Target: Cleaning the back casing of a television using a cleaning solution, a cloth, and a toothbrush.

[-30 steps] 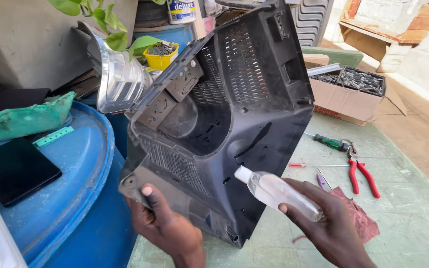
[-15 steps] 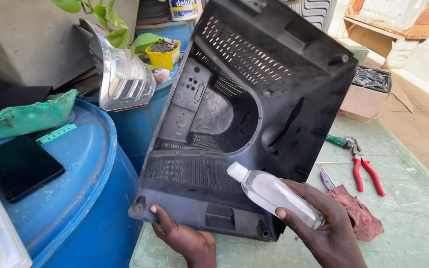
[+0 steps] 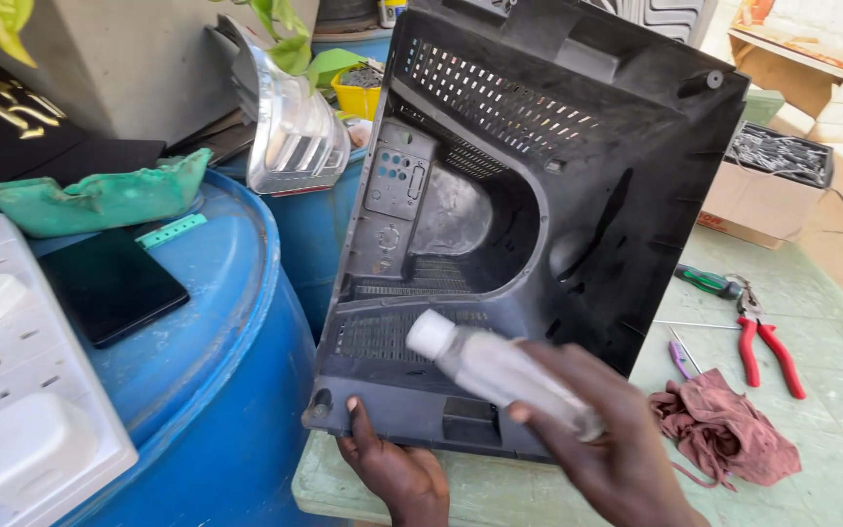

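Observation:
A large black plastic back cover of a television (image 3: 539, 215) stands tilted on the green table, its hollow inside facing me. My left hand (image 3: 392, 468) grips its lower edge from below, thumb on the rim. My right hand (image 3: 607, 439) holds a small clear plastic bottle with a white cap (image 3: 490, 366) in front of the cover's lower vents, cap pointing up and left.
A blue barrel (image 3: 226, 322) at the left carries a black phone (image 3: 109, 285), a white power strip (image 3: 12, 361) and a green rag (image 3: 100, 195). A maroon cloth (image 3: 724, 434), red-handled pliers (image 3: 768, 342) and a green screwdriver (image 3: 709, 283) lie on the green table (image 3: 831, 468). A cardboard box (image 3: 763, 190) stands behind.
The cover has been turned more upright and square to me, and the view has moved closer. My left hand has shifted right along its lower edge. My right hand still holds the bottle.

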